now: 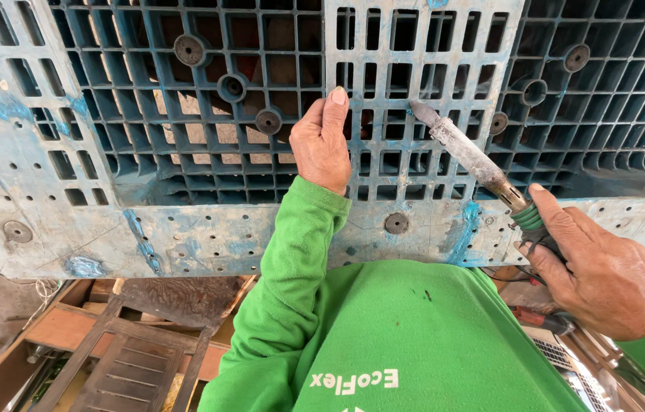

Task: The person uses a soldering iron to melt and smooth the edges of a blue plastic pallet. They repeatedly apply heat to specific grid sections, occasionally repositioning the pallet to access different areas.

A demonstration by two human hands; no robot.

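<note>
A worn blue plastic pallet (185, 221) fills the top of the view, its grid side up. The left hand (322, 145) rests on the grid near the middle, fingers (335, 107) curled over a rib, thumb pointing to twelve o'clock. At four o'clock from it, the right hand (604, 278) has its fingers wrapped tight around the green handle of a soldering iron (471, 156). The iron's grey shaft slants toward ten o'clock, its tip touching the pallet just beside the left hand. Green sleeves (296, 259) cover both arms.
</note>
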